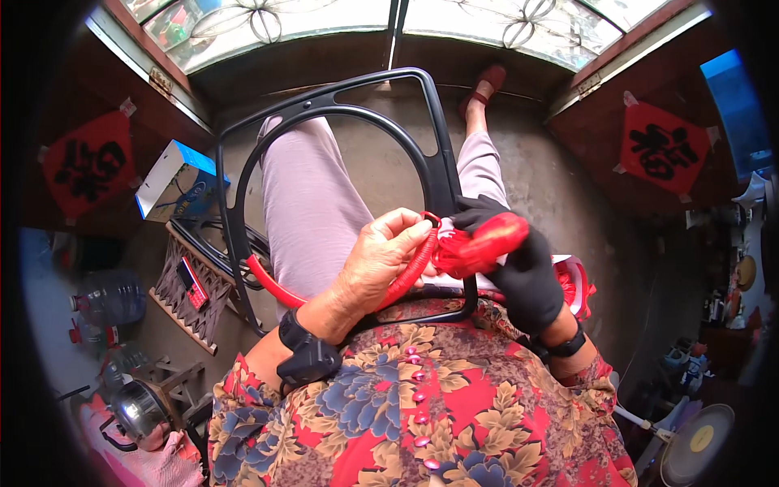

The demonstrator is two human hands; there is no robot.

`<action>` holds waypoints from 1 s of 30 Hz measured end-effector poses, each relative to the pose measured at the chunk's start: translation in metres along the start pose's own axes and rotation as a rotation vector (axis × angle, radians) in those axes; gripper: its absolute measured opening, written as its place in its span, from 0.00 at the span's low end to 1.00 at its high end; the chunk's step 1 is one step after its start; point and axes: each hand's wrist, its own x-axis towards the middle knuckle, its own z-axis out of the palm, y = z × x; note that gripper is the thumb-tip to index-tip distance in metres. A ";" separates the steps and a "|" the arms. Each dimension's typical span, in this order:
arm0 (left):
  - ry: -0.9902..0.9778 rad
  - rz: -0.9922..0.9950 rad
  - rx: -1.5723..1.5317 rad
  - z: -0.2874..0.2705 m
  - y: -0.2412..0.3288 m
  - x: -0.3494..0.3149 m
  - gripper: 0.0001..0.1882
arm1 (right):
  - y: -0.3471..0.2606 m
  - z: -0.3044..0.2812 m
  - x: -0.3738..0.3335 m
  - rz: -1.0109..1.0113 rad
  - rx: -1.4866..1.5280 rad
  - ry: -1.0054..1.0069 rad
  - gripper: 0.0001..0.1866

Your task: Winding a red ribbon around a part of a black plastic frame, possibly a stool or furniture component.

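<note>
A black frame [442, 162] with rounded corners lies across my lap, with a round black ring [243, 183] inside it. The ring's near stretch is covered in tight red wrapping [280, 284]. My left hand [377, 256], bare, closes on that wrapped stretch, thumb and forefinger pinching the red strip where it loops up. In a black glove, my right hand [527, 276] is wrapped round a bundle of red strip [487, 243], just right of the left fingertips. Part of the near ring and the right fingertips are hidden behind the hands and bundle.
Left of my legs, a folding stool [182, 280] carries a red and black phone-like device [193, 284]; a blue and white box [182, 183] stands beyond. A kettle [139, 414] sits lower left. More red material [576, 284] lies by my right wrist, and a fan [698, 446] stands lower right.
</note>
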 end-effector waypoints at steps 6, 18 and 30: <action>0.042 -0.056 -0.012 -0.002 -0.008 0.008 0.09 | 0.017 -0.064 -0.047 0.001 1.053 0.271 0.20; 0.100 0.029 -0.036 0.000 -0.004 0.004 0.06 | 0.023 -0.115 -0.059 -0.075 0.257 0.640 0.20; 0.310 0.550 0.675 -0.020 -0.042 0.014 0.07 | -0.022 0.009 0.090 -0.778 -1.207 -0.115 0.13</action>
